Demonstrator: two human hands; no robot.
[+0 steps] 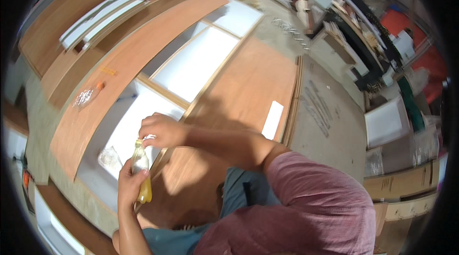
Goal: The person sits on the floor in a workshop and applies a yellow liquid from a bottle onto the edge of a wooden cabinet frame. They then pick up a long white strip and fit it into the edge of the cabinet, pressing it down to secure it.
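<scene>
A clear plastic bottle (145, 189) with yellow liquid in its lower part stands slightly tilted in front of me. My left hand (130, 182) is closed around the bottle's middle, thumb across its front. Over the bottle's neck, my right hand (162, 131) is curled with its fingers at the top. The cap or opening is mostly hidden by those fingers, and a small pale shiny bit shows under them. Beneath both hands lies a long cabinet frame with white inner panels (196, 63). A small clear plastic bag (110, 160) rests inside it, beside the bottle.
A long wood board (81, 133) lies along the cabinet's left side, bearing a clear bottle with an orange cap (89, 95). Brown panels (258, 75) and a white strip (272, 120) are on the right. Stacked boards and furniture parts (334, 39) crowd the far right.
</scene>
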